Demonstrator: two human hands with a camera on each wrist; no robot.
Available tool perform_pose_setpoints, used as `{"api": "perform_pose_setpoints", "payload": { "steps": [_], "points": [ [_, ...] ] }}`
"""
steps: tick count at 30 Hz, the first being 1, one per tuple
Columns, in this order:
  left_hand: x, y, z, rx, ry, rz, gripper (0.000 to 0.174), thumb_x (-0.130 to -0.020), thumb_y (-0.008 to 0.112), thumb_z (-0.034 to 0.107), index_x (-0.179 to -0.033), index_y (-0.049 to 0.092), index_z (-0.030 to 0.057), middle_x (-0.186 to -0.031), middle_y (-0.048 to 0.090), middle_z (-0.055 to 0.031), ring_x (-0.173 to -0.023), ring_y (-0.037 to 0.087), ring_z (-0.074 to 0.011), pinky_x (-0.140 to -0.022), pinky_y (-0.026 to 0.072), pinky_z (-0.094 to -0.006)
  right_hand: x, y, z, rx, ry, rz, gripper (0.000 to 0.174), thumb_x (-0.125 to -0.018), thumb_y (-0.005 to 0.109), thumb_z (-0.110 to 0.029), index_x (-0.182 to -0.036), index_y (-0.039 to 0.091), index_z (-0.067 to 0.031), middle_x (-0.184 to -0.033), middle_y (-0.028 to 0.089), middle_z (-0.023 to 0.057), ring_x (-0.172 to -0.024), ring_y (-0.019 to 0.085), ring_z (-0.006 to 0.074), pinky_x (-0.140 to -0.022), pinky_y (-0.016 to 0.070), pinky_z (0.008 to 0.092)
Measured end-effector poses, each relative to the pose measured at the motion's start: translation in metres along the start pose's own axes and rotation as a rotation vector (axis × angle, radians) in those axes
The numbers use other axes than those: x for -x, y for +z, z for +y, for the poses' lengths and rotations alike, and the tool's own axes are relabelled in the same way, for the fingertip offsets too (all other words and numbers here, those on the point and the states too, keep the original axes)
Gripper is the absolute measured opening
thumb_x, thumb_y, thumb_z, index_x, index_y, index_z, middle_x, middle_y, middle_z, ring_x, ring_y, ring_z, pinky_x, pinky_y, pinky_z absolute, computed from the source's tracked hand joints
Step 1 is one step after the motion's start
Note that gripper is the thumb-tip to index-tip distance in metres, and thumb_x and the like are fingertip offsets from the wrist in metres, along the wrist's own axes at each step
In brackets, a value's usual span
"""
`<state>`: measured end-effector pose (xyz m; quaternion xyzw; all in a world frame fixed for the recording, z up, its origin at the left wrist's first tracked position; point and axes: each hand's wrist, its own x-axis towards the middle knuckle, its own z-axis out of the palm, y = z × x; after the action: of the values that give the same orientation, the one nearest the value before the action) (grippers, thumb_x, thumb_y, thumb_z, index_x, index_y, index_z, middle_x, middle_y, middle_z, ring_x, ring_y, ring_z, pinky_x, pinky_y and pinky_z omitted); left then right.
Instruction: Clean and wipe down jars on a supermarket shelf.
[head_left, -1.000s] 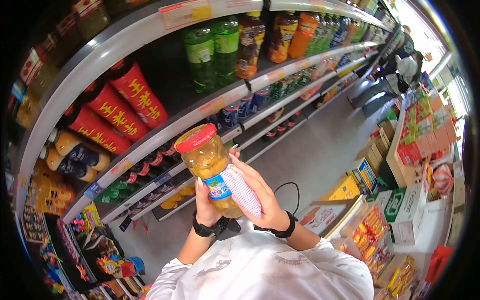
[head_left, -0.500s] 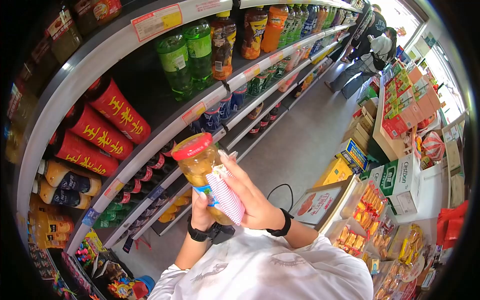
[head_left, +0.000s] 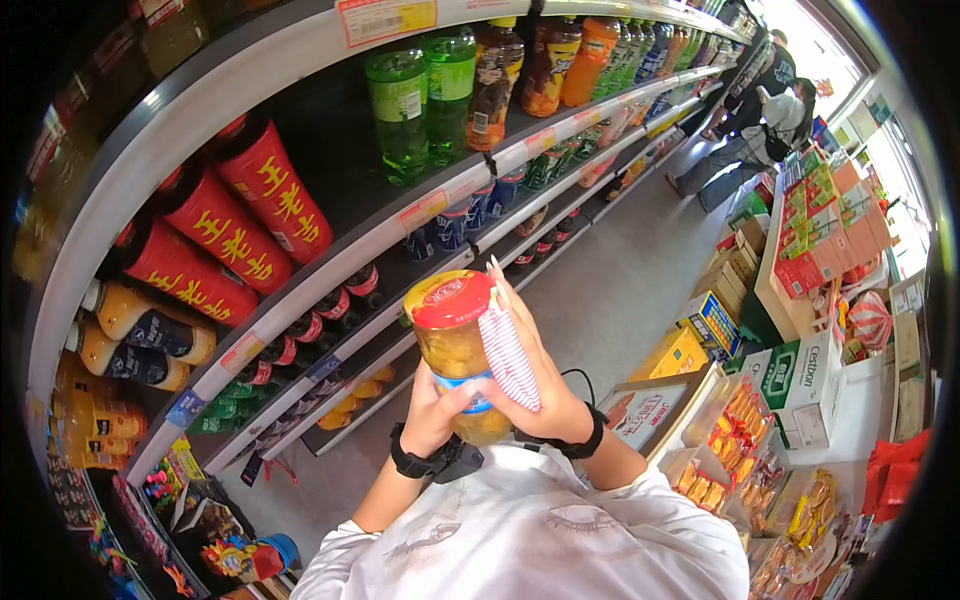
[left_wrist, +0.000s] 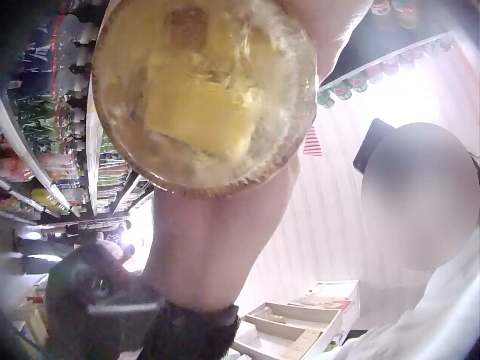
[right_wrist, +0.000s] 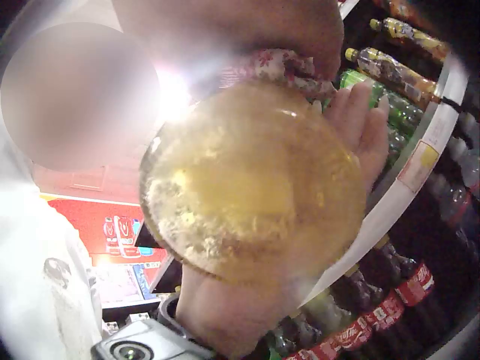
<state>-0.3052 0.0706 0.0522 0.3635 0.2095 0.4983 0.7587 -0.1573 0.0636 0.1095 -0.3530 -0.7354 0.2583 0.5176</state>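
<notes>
A glass jar (head_left: 450, 350) with a red and yellow lid (head_left: 452, 298) and yellowish contents is held upright, slightly tilted, before the white shirt. My left hand (head_left: 430, 415) grips its lower left side, the thumb across the blue label. On the jar's other side, my right hand (head_left: 548, 385) holds a pink-and-white striped cloth (head_left: 510, 362) against the glass, fingers straight upward and thumb over the front. Both wrist views look up at the jar's bottom (left_wrist: 206, 97). In the right wrist view, a floral part of the cloth (right_wrist: 281, 66) shows beside the jar.
Drink shelves (head_left: 440, 205) run along the left, with red cans (head_left: 225, 225) and green bottles (head_left: 400, 110). Packaged snacks (head_left: 735, 430) and a Cestbon carton (head_left: 800, 385) stand at right. Two people (head_left: 750, 145) are farther down the aisle (head_left: 620, 265).
The jar has shifted right and its lid faces the head camera more. My right thumb has come round to the front, near the left thumb, and the blue label is partly covered.
</notes>
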Motion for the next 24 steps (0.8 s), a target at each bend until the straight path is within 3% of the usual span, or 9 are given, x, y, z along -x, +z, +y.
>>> {"api": "perform_pose_setpoints", "payload": {
  "steps": [2, 5, 6, 7, 15, 20, 24],
  "points": [
    [-0.002, 0.004, 0.007, 0.034, 0.023, 0.032, 0.071, -0.078, 0.07, 0.026, -0.133, 0.036, 0.0, -0.127, 0.051, -0.0094, -0.114, 0.051, -0.0178, -0.098, 0.0392, -0.0322, 0.01, 0.008, 0.002, 0.026, 0.022, -0.025, 0.082, -0.082, 0.065, -0.011, -0.147, 0.015, -0.0047, -0.15, 0.01, 0.0266, -0.14, 0.014, 0.0399, -0.111, 0.0158, 0.0438],
    [-0.011, 0.006, 0.015, 0.073, 0.121, 0.006, 0.079, -0.079, 0.068, 0.035, -0.138, 0.03, -0.0005, -0.136, 0.043, -0.016, -0.124, 0.045, -0.023, -0.103, 0.0354, -0.035, 0.027, 0.019, 0.005, 0.071, -0.005, -0.066, 0.083, -0.081, 0.068, -0.014, -0.147, 0.017, -0.0071, -0.15, 0.01, 0.0267, -0.139, 0.014, 0.0414, -0.11, 0.0183, 0.0448],
    [-0.016, 0.009, 0.017, 0.082, 0.174, -0.008, 0.085, -0.078, 0.067, 0.039, -0.141, 0.024, 0.0006, -0.141, 0.037, -0.0187, -0.128, 0.041, -0.028, -0.106, 0.0333, -0.038, 0.034, 0.025, 0.007, 0.026, -0.011, -0.026, 0.076, -0.079, 0.069, -0.012, -0.143, 0.028, -0.005, -0.149, 0.013, 0.0264, -0.138, 0.017, 0.0425, -0.11, 0.0217, 0.045],
    [-0.018, 0.009, 0.018, 0.112, 0.179, -0.001, 0.088, -0.077, 0.068, 0.041, -0.142, 0.022, 0.0024, -0.142, 0.035, -0.0195, -0.128, 0.041, -0.0314, -0.105, 0.0346, -0.0411, 0.041, 0.027, 0.008, 0.029, -0.005, -0.039, 0.075, -0.08, 0.068, -0.012, -0.142, 0.028, -0.0049, -0.149, 0.013, 0.0266, -0.138, 0.017, 0.0429, -0.11, 0.0221, 0.0451],
    [-0.02, 0.008, 0.017, 0.158, 0.171, -0.011, 0.089, -0.076, 0.068, 0.042, -0.142, 0.021, 0.0042, -0.14, 0.036, -0.0225, -0.126, 0.043, -0.0335, -0.103, 0.0371, -0.0438, 0.037, 0.024, 0.011, 0.068, -0.095, -0.06, 0.07, -0.081, 0.065, -0.013, -0.142, 0.03, -0.007, -0.148, 0.015, 0.0276, -0.137, 0.017, 0.0446, -0.11, 0.0214, 0.0464],
    [-0.008, -0.004, 0.011, 0.015, 0.094, 0.019, 0.09, -0.066, 0.079, 0.032, -0.136, 0.032, 0.0022, -0.131, 0.047, -0.01, -0.118, 0.049, -0.0188, -0.102, 0.0366, -0.0337, 0.014, 0.008, 0.012, 0.064, -0.136, -0.024, 0.078, -0.08, 0.068, -0.015, -0.144, 0.025, -0.0103, -0.149, 0.006, 0.0297, -0.138, 0.013, 0.0459, -0.11, 0.0199, 0.0483],
    [-0.009, -0.006, 0.017, -0.094, -0.043, -0.144, 0.083, -0.07, 0.076, 0.035, -0.134, 0.037, -0.0013, -0.132, 0.047, -0.0104, -0.12, 0.046, -0.0187, -0.102, 0.0348, -0.0333, -0.003, -0.008, 0.014, -0.002, -0.212, 0.009, 0.085, -0.079, 0.07, -0.013, -0.147, 0.018, -0.0164, -0.15, 0.002, 0.0294, -0.138, 0.01, 0.0475, -0.109, 0.0196, 0.0471]
  ]
}}
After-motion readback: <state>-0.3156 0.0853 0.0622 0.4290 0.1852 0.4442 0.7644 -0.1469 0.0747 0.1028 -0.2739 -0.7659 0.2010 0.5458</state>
